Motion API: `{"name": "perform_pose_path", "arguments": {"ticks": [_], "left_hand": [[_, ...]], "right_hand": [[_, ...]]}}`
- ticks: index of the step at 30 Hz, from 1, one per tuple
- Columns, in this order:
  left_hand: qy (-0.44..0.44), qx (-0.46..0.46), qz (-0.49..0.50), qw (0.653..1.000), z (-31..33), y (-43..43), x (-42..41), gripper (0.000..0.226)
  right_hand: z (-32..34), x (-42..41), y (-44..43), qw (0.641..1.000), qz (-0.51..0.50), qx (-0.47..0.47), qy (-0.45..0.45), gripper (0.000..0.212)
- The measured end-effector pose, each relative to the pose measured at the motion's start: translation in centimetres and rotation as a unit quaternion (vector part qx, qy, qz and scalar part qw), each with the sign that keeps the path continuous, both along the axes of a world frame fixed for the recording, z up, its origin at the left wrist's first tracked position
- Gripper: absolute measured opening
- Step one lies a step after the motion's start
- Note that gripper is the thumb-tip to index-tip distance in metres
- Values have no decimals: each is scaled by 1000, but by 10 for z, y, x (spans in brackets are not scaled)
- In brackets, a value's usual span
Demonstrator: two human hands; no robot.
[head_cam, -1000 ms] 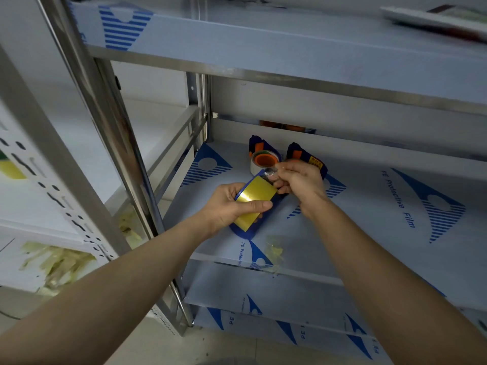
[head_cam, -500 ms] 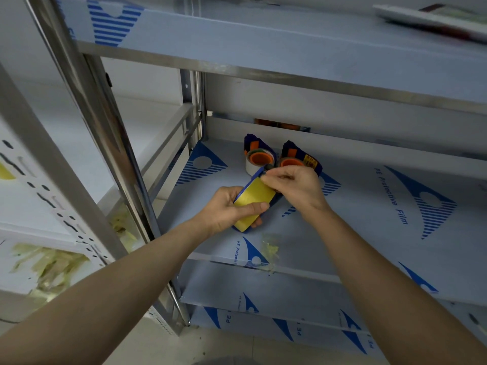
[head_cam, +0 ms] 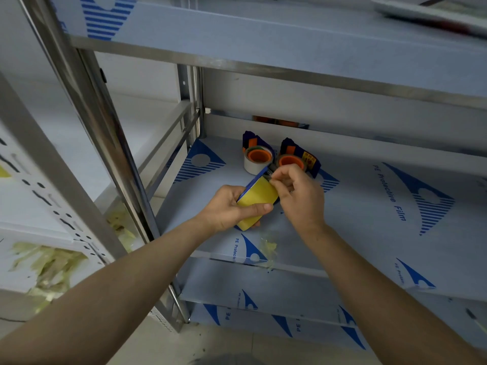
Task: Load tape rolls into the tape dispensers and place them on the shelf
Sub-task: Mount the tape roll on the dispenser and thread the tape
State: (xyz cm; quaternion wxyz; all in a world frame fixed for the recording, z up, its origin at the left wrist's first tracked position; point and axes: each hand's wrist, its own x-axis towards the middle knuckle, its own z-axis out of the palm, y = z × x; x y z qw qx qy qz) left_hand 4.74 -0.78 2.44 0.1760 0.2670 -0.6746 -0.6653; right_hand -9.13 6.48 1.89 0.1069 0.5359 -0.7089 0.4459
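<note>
Two more dispensers stand just beyond the hands, a white-roll dispenser (head_cam: 257, 156) past the left hand (head_cam: 226, 206) and a labelled dispenser (head_cam: 303, 158) right behind the right hand (head_cam: 300, 198), close to its knuckles; both show orange cores. Crumpled yellowish tape scraps (head_cam: 267, 246) lie under the wrists at the front lip of the shelf (head_cam: 369, 201). That shelf is covered in pale blue-printed protective film, with an upper shelf (head_cam: 290, 40) overhead and a steel post (head_cam: 105, 133) to the left of the left forearm. The left hand grips the blue tape dispenser (head_cam: 254, 179) from below, thumb laid across the yellow tape roll (head_cam: 261, 197). The right hand's fingertips pinch the dispenser's far end. Held above the shelf, its long axis runs from the left palm up and away toward the two others.
</note>
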Motion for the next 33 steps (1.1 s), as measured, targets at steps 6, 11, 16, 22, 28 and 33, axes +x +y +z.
{"name": "perform_pose_path", "arguments": {"ticks": [6,11,16,22,28,33], "left_hand": [[-19,2,14,1000,2,-9,-2,11],[-29,10,9,999,3,-9,1,12],[-39,23,9,999,5,-5,-2,24],[-66,-47,39,996,1,-3,-8,28],[-53,-37,56,996,-3,0,-14,40],[-51,-32,79,995,-5,-3,-17,39]], "right_hand": [[11,-1,-7,994,38,-90,-52,17],[17,-5,-6,972,52,-90,-211,40],[22,-19,-5,906,-22,14,-423,28],[13,-26,6,885,-50,114,-449,21],[20,-32,3,893,-59,183,-406,24],[9,-31,11,868,-48,206,-449,19]]}}
